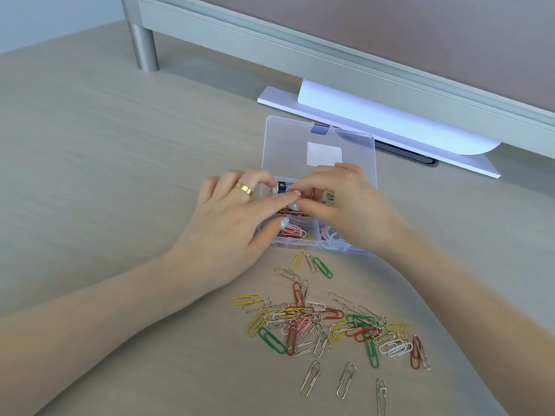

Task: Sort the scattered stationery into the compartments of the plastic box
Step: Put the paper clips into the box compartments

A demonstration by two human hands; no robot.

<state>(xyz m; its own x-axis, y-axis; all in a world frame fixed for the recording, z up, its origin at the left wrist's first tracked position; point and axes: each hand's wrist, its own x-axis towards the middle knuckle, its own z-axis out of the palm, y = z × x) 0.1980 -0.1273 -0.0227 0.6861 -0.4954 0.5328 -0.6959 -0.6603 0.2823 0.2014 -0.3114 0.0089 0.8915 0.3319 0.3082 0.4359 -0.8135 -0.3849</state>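
Note:
A clear plastic box [300, 242] stands mid-table with its lid [318, 139] open and leaning back. Its front compartments hold pink paper clips [292, 229] and pastel rings [332, 237]. My left hand [231, 217], wearing a gold ring, lies over the box's left side with fingers spread, thumb tip at the front-left compartment. My right hand [345, 208] hovers over the box's right side. Its thumb and forefinger are pinched together beside my left forefinger; anything between them is hidden. A pile of coloured and silver paper clips [324, 322] lies scattered in front of the box.
Three silver clips [346, 380] lie apart near the front edge. A white flat base with a curled paper sheet [390, 124] sits behind the box, under a grey partition frame [270, 40]. A metal leg [144, 46] stands at the back left.

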